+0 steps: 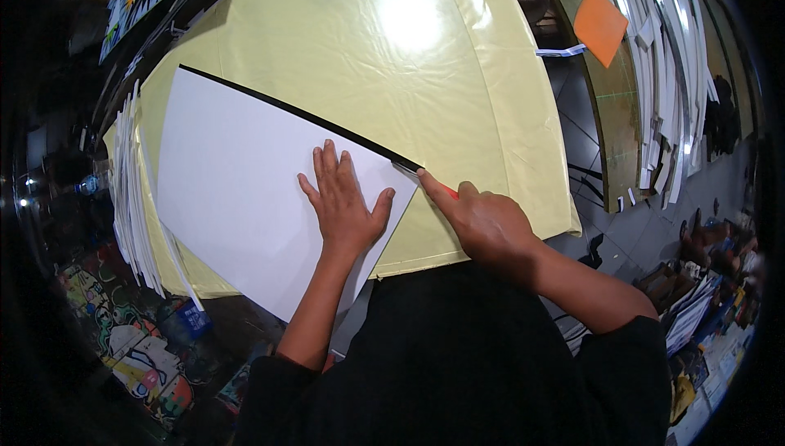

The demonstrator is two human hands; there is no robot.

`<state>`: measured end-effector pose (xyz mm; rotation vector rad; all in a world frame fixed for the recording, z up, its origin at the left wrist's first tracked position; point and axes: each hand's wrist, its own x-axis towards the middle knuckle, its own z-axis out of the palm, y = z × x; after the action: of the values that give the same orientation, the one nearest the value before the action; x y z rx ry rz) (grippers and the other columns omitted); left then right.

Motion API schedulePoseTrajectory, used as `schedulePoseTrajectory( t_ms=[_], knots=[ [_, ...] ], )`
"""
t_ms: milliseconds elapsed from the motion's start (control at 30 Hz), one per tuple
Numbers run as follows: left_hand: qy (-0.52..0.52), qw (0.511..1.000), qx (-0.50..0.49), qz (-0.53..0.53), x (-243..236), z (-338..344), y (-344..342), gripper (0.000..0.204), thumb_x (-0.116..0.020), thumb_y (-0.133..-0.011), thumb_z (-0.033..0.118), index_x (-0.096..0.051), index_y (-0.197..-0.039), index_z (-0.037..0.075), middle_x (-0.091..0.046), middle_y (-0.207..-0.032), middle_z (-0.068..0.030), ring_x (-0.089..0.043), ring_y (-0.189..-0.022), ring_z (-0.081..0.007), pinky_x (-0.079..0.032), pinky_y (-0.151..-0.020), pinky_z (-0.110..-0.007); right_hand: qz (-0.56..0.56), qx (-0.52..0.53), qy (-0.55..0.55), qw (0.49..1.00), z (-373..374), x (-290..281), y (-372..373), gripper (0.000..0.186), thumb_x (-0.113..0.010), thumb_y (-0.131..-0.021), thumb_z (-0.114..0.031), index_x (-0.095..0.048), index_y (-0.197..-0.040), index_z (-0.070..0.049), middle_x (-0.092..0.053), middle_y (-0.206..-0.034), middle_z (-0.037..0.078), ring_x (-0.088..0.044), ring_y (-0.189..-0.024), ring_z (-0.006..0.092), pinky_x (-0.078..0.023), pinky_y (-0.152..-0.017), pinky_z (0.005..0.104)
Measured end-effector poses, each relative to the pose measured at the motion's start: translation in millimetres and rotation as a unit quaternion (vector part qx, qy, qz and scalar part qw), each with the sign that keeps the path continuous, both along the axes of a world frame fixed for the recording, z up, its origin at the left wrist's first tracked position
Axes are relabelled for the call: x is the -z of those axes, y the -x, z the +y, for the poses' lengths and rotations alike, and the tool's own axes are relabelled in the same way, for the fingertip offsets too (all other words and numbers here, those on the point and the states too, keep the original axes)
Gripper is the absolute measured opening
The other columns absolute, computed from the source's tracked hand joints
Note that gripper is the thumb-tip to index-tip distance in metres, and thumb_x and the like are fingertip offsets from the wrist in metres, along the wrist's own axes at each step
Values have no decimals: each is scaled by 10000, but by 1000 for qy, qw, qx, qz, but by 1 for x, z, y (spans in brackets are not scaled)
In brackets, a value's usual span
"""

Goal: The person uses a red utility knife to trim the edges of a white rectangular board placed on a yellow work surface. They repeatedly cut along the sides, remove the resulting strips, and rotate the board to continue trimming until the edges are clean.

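A large white sheet [229, 160], flat like a board, lies slanted on the table. A narrow black strip [286, 109] runs along its far edge. My left hand [339, 209] rests flat on the sheet with the fingers spread, holding nothing. At the right end of the black strip, my right hand [495, 224] is closed round a red-handled cutter knife [450, 192], its forefinger stretched along it. The thin metal blade touches the sheet's edge beside the strip. Most of the handle is hidden inside the hand.
Pale yellow plastic covers the table [491, 94]. Several long white strips [131, 192] are bundled at its left edge. To the right, a bench [615, 119] carries more white strips [666, 62] and an orange piece [601, 27]. Colourful printed panels [147, 364] lie at lower left.
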<state>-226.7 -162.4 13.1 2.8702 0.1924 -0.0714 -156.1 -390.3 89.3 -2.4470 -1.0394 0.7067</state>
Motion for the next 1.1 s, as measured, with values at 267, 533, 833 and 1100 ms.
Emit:
schedulePoseTrajectory(
  t_ms=[267,533,833,1100],
  knots=[
    [-9,1000,10,-11,5,3,1,827,-689,-831,396,-301,-1411,-47,-203,-1564,-279,-152,-1464,-463,-42,-1119,-691,54,13,76,996,-27,-12,9,783,-596,-821,26,-310,-1534,-128,-599,-814,175,-630,-617,299,-520,-531,402],
    [-4,1000,12,-13,6,3,1,841,-680,-837,415,-289,-1426,-41,-197,-1566,-285,-143,-1469,-460,-30,-1115,-694,42,46,61,996,-45,-12,10,697,-551,-858,-33,-342,-1514,-145,-603,-778,164,-635,-575,318,-515,-492,426],
    [5,1000,12,-13,7,4,1,852,-670,-841,420,-283,-1436,-52,-191,-1567,-290,-120,-1477,-454,-13,-1115,-694,41,49,10,998,-37,2,10,705,-568,-855,3,-329,-1513,-80,-606,-776,169,-627,-577,300,-506,-508,414],
    [12,1000,13,-16,7,3,1,860,-685,-828,419,-291,-1429,-54,-194,-1568,-285,-130,-1473,-455,-15,-1115,-695,114,55,56,990,-40,-5,-1,734,-561,-869,-4,-298,-1542,-134,-612,-869,194,-644,-709,348,-525,-642,452]
  ],
)
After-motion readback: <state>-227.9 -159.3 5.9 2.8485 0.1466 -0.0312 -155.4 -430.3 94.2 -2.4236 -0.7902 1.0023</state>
